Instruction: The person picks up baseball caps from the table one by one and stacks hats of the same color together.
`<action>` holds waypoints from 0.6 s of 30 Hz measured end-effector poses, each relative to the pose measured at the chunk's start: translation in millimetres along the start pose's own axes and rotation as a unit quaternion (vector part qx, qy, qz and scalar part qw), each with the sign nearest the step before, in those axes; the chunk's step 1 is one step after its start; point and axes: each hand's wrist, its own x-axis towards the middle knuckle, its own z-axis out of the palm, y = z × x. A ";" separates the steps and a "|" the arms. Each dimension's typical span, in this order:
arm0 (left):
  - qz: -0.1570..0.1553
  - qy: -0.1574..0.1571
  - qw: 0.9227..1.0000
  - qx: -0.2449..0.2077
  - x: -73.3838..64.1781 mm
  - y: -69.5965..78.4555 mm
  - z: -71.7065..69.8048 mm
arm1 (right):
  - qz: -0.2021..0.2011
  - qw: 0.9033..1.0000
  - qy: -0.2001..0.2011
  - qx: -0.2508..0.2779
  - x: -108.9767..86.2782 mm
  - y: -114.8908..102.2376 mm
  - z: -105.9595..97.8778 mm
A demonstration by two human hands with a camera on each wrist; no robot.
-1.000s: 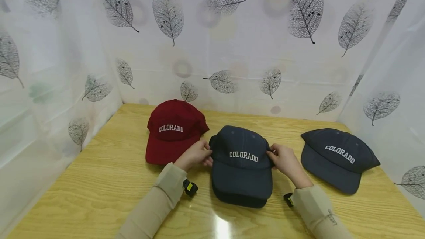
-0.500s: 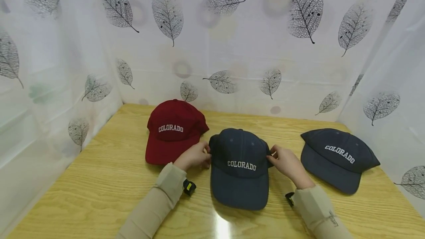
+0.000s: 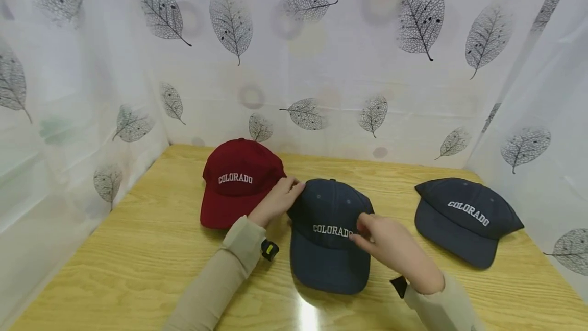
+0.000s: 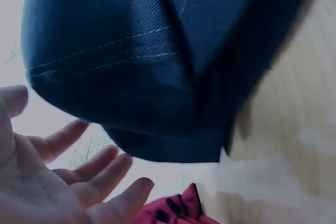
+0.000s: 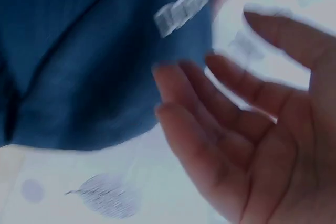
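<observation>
A navy baseball cap (image 3: 331,264) with white COLORADO lettering rests on the table, brim toward me. At its left side is my left hand (image 3: 279,199), fingers extended by the crown. The left wrist view shows this hand (image 4: 68,177) with spread fingers close to the cap's edge (image 4: 121,93). My right hand (image 3: 390,241) hovers over the cap's right side, partly covering the last letters. In the right wrist view its loosely bent fingers (image 5: 184,145) hold nothing, beside the blurred cap (image 5: 105,77).
A red COLORADO cap (image 3: 239,167) stands to the left, behind my left hand. Another navy COLORADO cap (image 3: 464,218) lies at the right, flatter and angled. The wooden table (image 3: 138,249) is bounded by a leaf-printed curtain (image 3: 321,65).
Both hands have let go of the middle cap's sides. The left hand has moved up along the crown; the right has come inward over the front. Earlier, the cap's brim settled onto the table.
</observation>
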 end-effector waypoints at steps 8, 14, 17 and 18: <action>-0.079 -0.111 0.991 -0.009 31.6 11.3 3.0 | -0.082 0.988 -0.081 -0.101 -15.5 -32.5 21.0; -0.088 -0.151 0.984 -0.029 43.1 11.7 -0.8 | -0.094 0.979 -0.131 -0.127 -18.6 -42.7 29.7; -0.063 -0.155 0.985 -0.041 45.6 13.0 -1.9 | -0.123 0.973 -0.117 -0.156 -20.7 -45.3 31.8; -0.053 -0.158 0.985 -0.049 46.1 13.5 -1.9 | -0.133 0.971 -0.108 -0.165 -21.4 -45.7 32.4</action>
